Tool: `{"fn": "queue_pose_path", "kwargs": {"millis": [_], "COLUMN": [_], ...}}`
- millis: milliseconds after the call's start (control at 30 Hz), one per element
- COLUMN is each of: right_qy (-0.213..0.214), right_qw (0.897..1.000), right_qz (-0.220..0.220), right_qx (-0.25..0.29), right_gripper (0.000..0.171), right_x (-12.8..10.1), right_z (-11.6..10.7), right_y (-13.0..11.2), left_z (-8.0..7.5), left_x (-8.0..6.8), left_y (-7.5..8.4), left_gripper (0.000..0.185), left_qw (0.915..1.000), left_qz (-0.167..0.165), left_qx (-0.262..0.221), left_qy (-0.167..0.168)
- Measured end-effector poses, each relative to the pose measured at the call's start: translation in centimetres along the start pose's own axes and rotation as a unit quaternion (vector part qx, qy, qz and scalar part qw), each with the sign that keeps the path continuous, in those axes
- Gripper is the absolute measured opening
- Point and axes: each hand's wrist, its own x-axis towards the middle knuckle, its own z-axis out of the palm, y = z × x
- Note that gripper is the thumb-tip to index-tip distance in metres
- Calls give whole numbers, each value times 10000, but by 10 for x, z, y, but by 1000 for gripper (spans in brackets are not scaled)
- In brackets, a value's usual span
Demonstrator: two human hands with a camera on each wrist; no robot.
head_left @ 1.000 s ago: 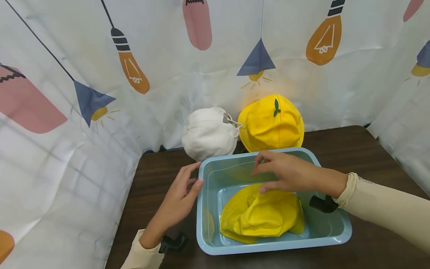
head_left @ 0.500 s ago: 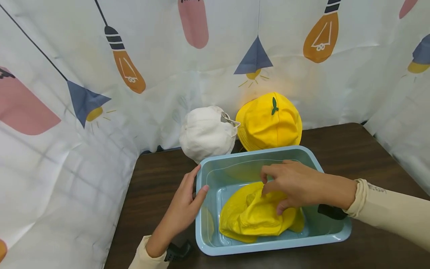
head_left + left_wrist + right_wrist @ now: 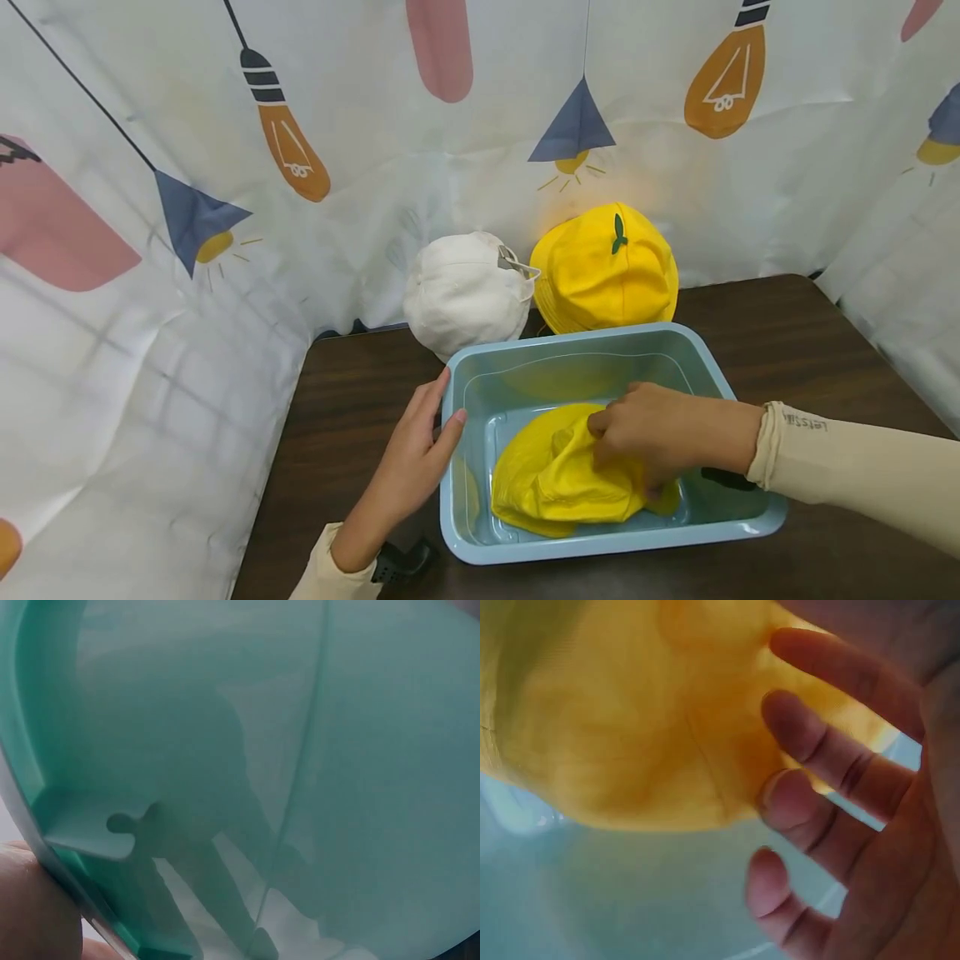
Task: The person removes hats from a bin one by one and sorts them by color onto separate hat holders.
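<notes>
A yellow hat [image 3: 555, 479] lies crumpled inside the light blue tub [image 3: 600, 546]. My right hand [image 3: 656, 433] reaches down into the tub and grips the hat's crown, fingers bent downward. In the right wrist view, fingertips [image 3: 795, 727] meet the yellow cloth [image 3: 630, 735], while the little finger stays clear of it; the thumb is mostly hidden. My left hand [image 3: 412, 450] rests at the tub's left rim with fairly straight fingers, its thumb overlapping the edge. The left wrist view is filled by the tub's smooth wall [image 3: 390, 765], with a finger [image 3: 37, 900] past the rim.
Behind the tub stand a white cap [image 3: 468, 292] and another yellow hat [image 3: 607, 275] with a green sprout. All sit on a dark wooden table [image 3: 352, 400]. A white curtain [image 3: 360, 125] printed with lamps and bulbs hangs close behind the table and along its sides.
My right hand has come down from above the tub onto the yellow hat, its fingers drawing in at the crown. The left hand stays at the rim with a small shift.
</notes>
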Motion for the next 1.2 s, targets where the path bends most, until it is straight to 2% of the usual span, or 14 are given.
{"fn": "queue_pose_path", "kwargs": {"millis": [167,367,467,567,667,833,1033,1200], "right_qy": [114,275,378,565,784,978,1248,1315], "right_qw": [9982,9958,9967,9969,9942,9894,9818,9775], "right_qz": [-438,-644,-632,-533,-427,-288,-218,-189], "right_qx": [-397,-589,-336,154,603,1037,1417,1639], "right_gripper": [46,32,20,10,9,12,24,30], "right_x": [9,15,16,17,16,13,9,6], "right_z": [8,14,15,16,16,15,10,6], "right_y": [-5,-5,-3,0,3,8,12,15], "left_z": [0,1,1,0,0,1,0,0], "left_x": [0,1,1,0,0,0,0,1], "left_y": [0,1,2,2,2,3,3,4], "left_gripper": [65,64,64,65,64,64,64,63], "left_qw": [10000,9999,9999,10000,10000,10000,10000,10000], "left_qz": [72,123,76,25,-6,-12,-37,-45], "left_qx": [-9,-27,-71,-89,-83,-52,-63,-35], "left_qy": [25,37,21,20,24,22,21,28]}}
